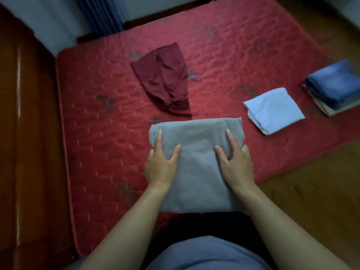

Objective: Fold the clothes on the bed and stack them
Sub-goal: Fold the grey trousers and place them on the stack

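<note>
A folded grey garment lies on the red quilted mattress right in front of me. My left hand rests flat on its left side and my right hand on its right side, fingers straight and spread, pressing the cloth down. A crumpled maroon garment lies unfolded beyond the grey one. To the right sits a folded light blue garment. Further right is a stack of folded clothes with a blue denim piece on top.
A dark wooden board runs along the mattress's left side. Wooden floor shows at the right and near right of the mattress. A blue curtain hangs at the far end.
</note>
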Available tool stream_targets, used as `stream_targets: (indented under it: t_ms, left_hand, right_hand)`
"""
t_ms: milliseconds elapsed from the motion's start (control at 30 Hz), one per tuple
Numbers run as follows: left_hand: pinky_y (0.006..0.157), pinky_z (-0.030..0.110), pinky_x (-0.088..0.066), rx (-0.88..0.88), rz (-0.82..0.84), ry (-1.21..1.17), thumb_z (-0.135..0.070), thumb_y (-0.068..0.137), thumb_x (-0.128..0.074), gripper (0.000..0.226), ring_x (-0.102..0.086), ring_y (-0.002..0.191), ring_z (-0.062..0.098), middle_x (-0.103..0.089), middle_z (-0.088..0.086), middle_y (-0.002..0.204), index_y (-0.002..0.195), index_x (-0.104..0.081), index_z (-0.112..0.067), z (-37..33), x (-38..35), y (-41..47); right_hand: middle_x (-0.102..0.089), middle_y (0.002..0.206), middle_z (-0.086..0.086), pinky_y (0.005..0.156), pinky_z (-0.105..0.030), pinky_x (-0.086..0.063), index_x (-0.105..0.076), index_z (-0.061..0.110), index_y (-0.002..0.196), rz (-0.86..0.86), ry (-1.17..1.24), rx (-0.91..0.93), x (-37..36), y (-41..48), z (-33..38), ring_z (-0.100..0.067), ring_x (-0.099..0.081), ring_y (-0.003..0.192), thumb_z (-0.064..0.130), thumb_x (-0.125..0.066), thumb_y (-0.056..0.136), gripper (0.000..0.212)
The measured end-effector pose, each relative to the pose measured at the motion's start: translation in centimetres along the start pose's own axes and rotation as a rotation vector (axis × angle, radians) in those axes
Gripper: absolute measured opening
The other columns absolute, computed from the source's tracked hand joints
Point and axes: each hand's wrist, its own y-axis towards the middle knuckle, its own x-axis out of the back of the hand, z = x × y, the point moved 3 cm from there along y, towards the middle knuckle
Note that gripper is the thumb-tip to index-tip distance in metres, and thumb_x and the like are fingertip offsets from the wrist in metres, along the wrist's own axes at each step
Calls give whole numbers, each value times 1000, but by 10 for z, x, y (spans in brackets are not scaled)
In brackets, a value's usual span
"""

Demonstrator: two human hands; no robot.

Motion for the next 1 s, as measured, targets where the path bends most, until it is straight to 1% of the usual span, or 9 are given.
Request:
stream_targets:
  t_ms: [133, 200, 300, 400, 533, 667, 767, 833, 1000]
  left_hand:
    - [80, 27, -36, -248, 206, -77, -53, 82, -58, 78, -55, 110, 30, -52, 11, 127, 145, -12, -44, -63, -19, -2]
    - [82, 27, -36, -341, 242, -85, -52, 82, -59, 79, -54, 111, 29, -52, 11, 129, 145, -13, -42, -98, -34, -9]
    - [83, 32, -43, -448, 241, -69, -52, 82, -59, 78, -56, 108, 32, -54, 12, 126, 144, -14, -42, -153, -64, -34]
    - [83, 34, -43, -513, 269, -60, -52, 82, -59, 76, -57, 108, 32, -55, 12, 125, 144, -18, -39, -208, -108, -67]
    - [86, 33, -43, -578, 372, -83, -53, 81, -58, 75, -56, 111, 29, -55, 8, 129, 143, -19, -40, -278, -176, -120]
    - [79, 25, -37, -668, 518, -111, -48, 81, -62, 76, -56, 111, 28, -55, 4, 130, 143, -20, -39, -346, -241, -172]
    - [86, 20, -34, -718, 602, -133, -45, 79, -67, 77, -51, 118, 19, -50, -4, 136, 143, -24, -38, -390, -276, -199]
    - [85, 20, -34, -749, 628, -116, -47, 78, -67, 77, -52, 116, 18, -52, -3, 133, 142, -24, -39, -414, -297, -211]
    - [75, 23, -35, -791, 607, -25, -49, 80, -63, 75, -59, 104, 26, -60, 3, 123, 141, -20, -40, -462, -345, -216]
  right_hand:
    - [-46, 121, -15, 87, -32, -37, -30, 47, 139, -133, 72, -86, 60, 0, -31, -33, -51, 109, 51, -53, 87, 58]
    - [-46, 124, -15, 84, -28, -34, -31, 45, 140, -195, 90, -112, 93, 3, -51, -32, -50, 111, 50, -54, 87, 57]
    - [-47, 125, -16, 84, -25, -31, -31, 44, 140, -269, 94, -150, 145, 4, -90, -31, -49, 113, 48, -54, 88, 57]
    - [-44, 129, -15, 93, -27, -32, -31, 44, 141, -280, 119, -202, 196, 1, -145, -30, -46, 119, 47, -51, 90, 55]
    - [-41, 134, -12, 92, -23, -27, -30, 43, 141, -304, 115, -277, 268, -6, -224, -26, -42, 124, 47, -51, 90, 55]
    - [-36, 139, -8, 99, -30, -28, -22, 49, 141, -349, 97, -381, 336, -20, -298, -24, -37, 128, 51, -50, 89, 59]
    - [-34, 141, -7, 102, -35, -30, -18, 52, 140, -384, 109, -433, 378, -27, -342, -24, -36, 129, 52, -51, 88, 61]
    - [-33, 141, -5, 99, -34, -31, -18, 52, 140, -399, 124, -461, 397, -25, -365, -23, -36, 129, 52, -51, 88, 61]
    - [-32, 143, -4, 102, -37, -31, -19, 51, 140, -412, 153, -503, 426, 5, -407, -22, -35, 130, 53, -50, 88, 60]
